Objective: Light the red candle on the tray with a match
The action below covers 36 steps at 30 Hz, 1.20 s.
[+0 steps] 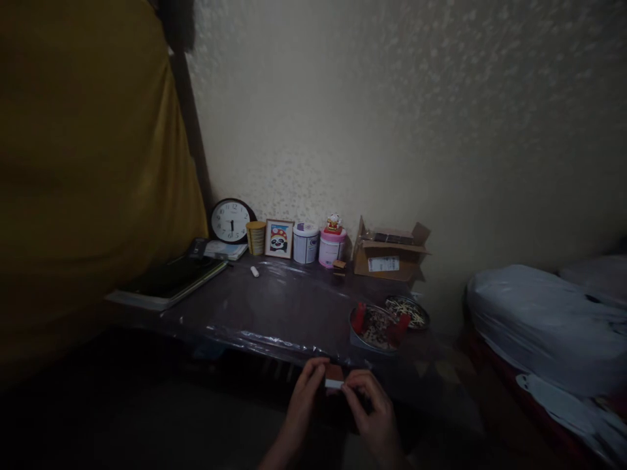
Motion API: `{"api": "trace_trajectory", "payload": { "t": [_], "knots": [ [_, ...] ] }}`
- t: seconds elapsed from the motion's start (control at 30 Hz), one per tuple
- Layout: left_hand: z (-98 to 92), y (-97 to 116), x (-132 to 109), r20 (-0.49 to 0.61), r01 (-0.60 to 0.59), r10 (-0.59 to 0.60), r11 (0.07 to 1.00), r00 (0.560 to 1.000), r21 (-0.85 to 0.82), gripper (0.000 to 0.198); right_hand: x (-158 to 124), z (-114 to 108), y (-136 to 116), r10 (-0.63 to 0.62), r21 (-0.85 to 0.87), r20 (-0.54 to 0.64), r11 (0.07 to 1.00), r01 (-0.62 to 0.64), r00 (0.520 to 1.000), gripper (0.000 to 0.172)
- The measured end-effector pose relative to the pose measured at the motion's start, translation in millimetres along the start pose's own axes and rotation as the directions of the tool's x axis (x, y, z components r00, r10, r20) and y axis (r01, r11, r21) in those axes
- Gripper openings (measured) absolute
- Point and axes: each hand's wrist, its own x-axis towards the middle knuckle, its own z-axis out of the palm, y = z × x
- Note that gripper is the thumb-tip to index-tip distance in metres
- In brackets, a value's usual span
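Head view: the left hand (307, 385) and the right hand (368, 403) meet low in the frame, just in front of the table edge (274, 344), with a small pale box (334, 384) pinched between their fingertips. Both hands are curled closed on it — thumbs and forefingers at either end — though the dim light hides exactly how firm the grip is. The box looks like a matchbox, but that is too small and dark to be sure of.

Just beyond the hands, on the plastic-covered table, sits a round metal tray (375, 328) of small sticks and red pieces, with a second dish (407, 312) touching it behind.

The main risk, as I judge it, is a slip — the box is held only by the fingertips over the dark floor, so it or anything inside could drop out of sight. A reaching forearm could also catch the tray near the table's edge and spill it.
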Motion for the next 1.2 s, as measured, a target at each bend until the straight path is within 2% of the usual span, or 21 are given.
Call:
{"api": "trace_trajectory", "payload": {
  "t": [0.17, 0.27, 0.43, 0.53, 0.6, 0.7, 0.87, 1.0, 1.2],
  "knots": [
    [1.5, -0.5, 1.4, -0.009, -0.048, 0.048, 0.999, 0.999, 0.010, 0.036, 1.8, 0.8, 5.0, 0.065, 0.079, -0.021, 0.995, -0.063, 0.998, 0.013],
    [3.3, 0.7, 0.8, -0.027, -0.035, 0.035, 0.999, 0.999, -0.006, 0.037, 4.1, -0.4, 10.4, 0.161, 0.166, -0.006, 0.973, -0.158, 0.987, 0.016],
    [3.3, 2.4, -1.7, 0.054, 0.054, -0.045, 0.981, 0.998, -0.184, 0.032, 13.9, -8.6, 16.1, 0.441, 0.339, -0.021, 0.847, -0.408, 0.897, 0.022],
    [1.5, 2.0, -1.9, 0.082, 0.097, -0.080, 0.968, 0.993, -0.231, 0.022, 17.2, -10.7, 15.0, 0.546, 0.493, -0.012, 0.732, -0.470, 0.838, 0.027],
    [0.2, 0.9, -1.3, 0.083, 0.104, -0.086, 0.964, 0.993, -0.247, 0.020, 17.3, -10.3, 12.3, 0.581, 0.552, 0.020, 0.672, -0.493, 0.814, 0.028],
    [-0.7, -1.3, -0.4, 0.081, 0.110, -0.093, 0.962, 0.992, -0.251, 0.020, 16.7, -9.0, 9.0, 0.569, 0.545, 0.032, 0.679, -0.492, 0.822, 0.028],
    [-0.6, -5.2, -0.6, 0.091, 0.117, -0.097, 0.960, 0.991, -0.254, 0.023, 16.2, -7.8, 12.0, 0.516, 0.425, -0.045, 0.785, -0.451, 0.855, 0.029],
    [0.4, -6.4, -1.0, 0.110, 0.121, -0.096, 0.961, 0.989, -0.250, 0.024, 12.6, -6.8, 13.0, 0.414, 0.239, -0.098, 0.893, -0.382, 0.905, 0.023],
    [3.8, -1.7, -1.8, 0.061, 0.084, -0.075, 0.985, 0.995, -0.151, 0.027, 5.8, -3.0, 10.5, 0.242, 0.051, -0.093, 0.970, -0.239, 0.966, 0.017]
  ]
}}
